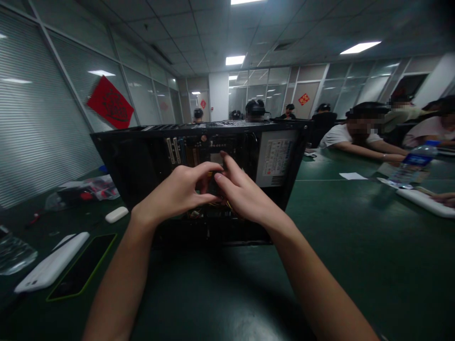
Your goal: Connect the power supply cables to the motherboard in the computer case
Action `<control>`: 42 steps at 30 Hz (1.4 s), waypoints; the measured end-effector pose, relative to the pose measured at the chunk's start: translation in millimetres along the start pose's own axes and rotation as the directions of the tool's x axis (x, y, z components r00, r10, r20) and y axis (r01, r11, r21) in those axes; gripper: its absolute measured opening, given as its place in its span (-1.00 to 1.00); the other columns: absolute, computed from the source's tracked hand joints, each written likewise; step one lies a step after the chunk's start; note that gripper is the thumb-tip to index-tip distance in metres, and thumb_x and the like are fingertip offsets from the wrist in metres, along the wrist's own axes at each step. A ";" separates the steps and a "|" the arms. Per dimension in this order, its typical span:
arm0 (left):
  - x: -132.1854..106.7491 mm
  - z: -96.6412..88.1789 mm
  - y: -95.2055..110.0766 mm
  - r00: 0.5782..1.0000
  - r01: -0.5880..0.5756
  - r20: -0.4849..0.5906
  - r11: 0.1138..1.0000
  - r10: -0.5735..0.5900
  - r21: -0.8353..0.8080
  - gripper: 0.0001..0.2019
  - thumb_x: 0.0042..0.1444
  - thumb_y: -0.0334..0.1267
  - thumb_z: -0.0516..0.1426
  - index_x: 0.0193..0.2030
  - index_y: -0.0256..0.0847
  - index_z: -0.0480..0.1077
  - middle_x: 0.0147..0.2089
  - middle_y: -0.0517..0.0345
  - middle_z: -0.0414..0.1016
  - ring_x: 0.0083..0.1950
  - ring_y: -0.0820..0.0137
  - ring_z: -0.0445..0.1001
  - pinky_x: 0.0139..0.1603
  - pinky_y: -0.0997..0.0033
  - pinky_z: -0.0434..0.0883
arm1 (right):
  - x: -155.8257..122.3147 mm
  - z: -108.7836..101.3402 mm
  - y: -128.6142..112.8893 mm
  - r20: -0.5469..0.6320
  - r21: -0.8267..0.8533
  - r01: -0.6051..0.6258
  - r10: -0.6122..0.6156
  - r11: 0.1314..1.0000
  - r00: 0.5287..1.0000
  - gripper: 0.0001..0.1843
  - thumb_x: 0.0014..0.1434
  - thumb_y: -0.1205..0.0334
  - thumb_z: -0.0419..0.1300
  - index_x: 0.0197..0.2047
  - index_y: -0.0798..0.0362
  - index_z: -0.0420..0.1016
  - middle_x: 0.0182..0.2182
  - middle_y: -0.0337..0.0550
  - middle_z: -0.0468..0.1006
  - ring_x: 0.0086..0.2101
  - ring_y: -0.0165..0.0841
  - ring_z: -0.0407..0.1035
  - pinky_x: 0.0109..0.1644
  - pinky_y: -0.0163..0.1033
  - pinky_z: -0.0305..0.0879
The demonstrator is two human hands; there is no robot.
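Observation:
A black desktop computer case [280, 201] stands in front of me with its side open. Both hands reach inside, over the dark motherboard [222, 142]. My left hand [181, 187] curls its thumb and fingers round toward the middle, its fingertips meeting the other hand. Beside it, my right hand [245, 192] has its thumb bent inward and its index finger pointing up along the board. Something small between the fingertips is mostly hidden, so I cannot name it. Yellow wires [229, 205] show just under the hands. A silver power supply [272, 158] sits in the upper right of the case.
On the green table [355, 241] at left lie a white power bank-like device [53, 263], a black phone-shaped slab with a green edge [83, 267], a white oval case [116, 214] and a plastic bottle [16, 251]. At right are another bottle [414, 161] and seated people.

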State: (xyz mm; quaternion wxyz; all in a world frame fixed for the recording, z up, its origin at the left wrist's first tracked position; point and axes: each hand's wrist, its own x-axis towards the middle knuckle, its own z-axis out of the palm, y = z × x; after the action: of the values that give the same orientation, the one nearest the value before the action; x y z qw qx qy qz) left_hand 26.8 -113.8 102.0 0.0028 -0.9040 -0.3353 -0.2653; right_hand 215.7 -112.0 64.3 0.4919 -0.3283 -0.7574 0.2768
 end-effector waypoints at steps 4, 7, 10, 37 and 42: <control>0.6 -2.1 -5.9 1.000 -0.023 0.008 0.998 0.022 0.053 -0.47 0.16 -0.09 0.27 0.24 -0.18 0.38 -0.28 0.17 0.54 -0.32 0.39 0.52 -0.28 0.49 0.38 | 1.0 -2.3 1.1 0.016 -0.023 0.032 -0.032 0.999 0.999 -0.41 0.40 0.12 0.00 0.44 0.06 0.13 0.13 0.02 0.52 0.11 -0.20 0.42 0.22 -0.04 0.35; -1.3 -9.3 -10.7 0.999 -0.044 -0.018 0.996 0.046 0.071 -0.42 0.15 0.03 0.27 0.24 -0.19 0.39 -0.25 0.14 0.55 -0.30 0.38 0.50 -0.25 0.48 0.39 | 5.8 -7.7 8.0 -0.020 -0.077 0.135 -0.137 0.988 0.990 -0.50 0.44 0.13 -0.04 0.38 0.06 0.25 0.12 0.01 0.53 0.13 -0.21 0.40 0.22 -0.04 0.35; -5.0 -19.7 -15.0 0.999 -0.030 -0.041 0.998 0.032 0.048 -0.38 0.12 0.12 0.27 0.22 -0.21 0.41 -0.26 0.15 0.53 -0.31 0.39 0.47 -0.24 0.48 0.39 | 11.6 -11.8 22.4 -0.040 -0.238 0.272 -0.290 0.932 0.956 -0.51 0.45 0.25 -0.10 0.38 0.02 0.25 0.09 0.00 0.54 0.07 -0.23 0.43 0.20 -0.03 0.38; 18.6 37.5 -64.8 0.978 0.099 0.172 0.985 -0.123 0.138 -0.72 0.27 -0.10 0.17 0.02 -0.21 0.45 -0.05 0.03 0.57 -0.06 0.24 0.54 -0.09 0.31 0.42 | 20.0 8.5 83.5 0.199 -0.817 0.208 -0.074 0.538 0.977 -0.61 0.40 0.22 0.04 0.19 -0.04 0.53 0.00 0.07 0.54 -0.14 -0.16 0.48 -0.22 -0.17 0.35; 24.8 61.1 -69.8 0.987 0.052 0.131 0.963 -0.089 0.263 -0.80 0.26 -0.30 0.18 0.01 -0.22 0.46 0.02 0.01 0.55 0.02 0.20 0.54 -0.02 0.28 0.43 | 24.2 7.3 87.8 0.165 -0.816 0.102 0.060 0.569 0.984 -0.61 0.38 0.24 0.05 0.19 -0.04 0.53 0.02 -0.01 0.52 -0.05 -0.19 0.44 -0.08 -0.18 0.34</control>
State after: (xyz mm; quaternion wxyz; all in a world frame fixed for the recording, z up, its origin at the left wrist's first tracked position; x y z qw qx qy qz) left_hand 29.4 -33.5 49.4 0.0874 -0.8998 -0.3985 -0.1546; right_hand 221.5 -38.6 10.1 0.2183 -0.4843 -0.8430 -0.0848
